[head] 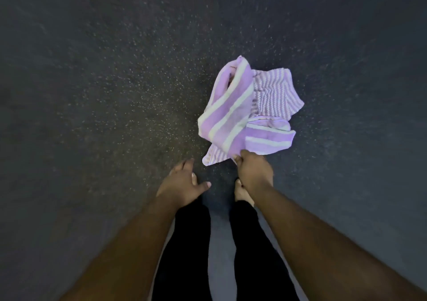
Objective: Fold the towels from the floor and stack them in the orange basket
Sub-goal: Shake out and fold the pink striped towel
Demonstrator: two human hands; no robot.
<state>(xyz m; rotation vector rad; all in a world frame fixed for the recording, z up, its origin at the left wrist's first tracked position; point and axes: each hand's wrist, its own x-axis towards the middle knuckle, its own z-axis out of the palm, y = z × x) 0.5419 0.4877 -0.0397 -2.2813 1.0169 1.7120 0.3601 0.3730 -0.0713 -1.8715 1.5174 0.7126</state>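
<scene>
The right hand pinches the near edge of a crumpled purple-and-white striped towel, fingers curled round the cloth. The left hand hovers just beside it, fingers loosely spread and holding nothing. The towel lies bunched on a dark speckled floor, directly ahead of the person's bare feet and black-trousered legs.
</scene>
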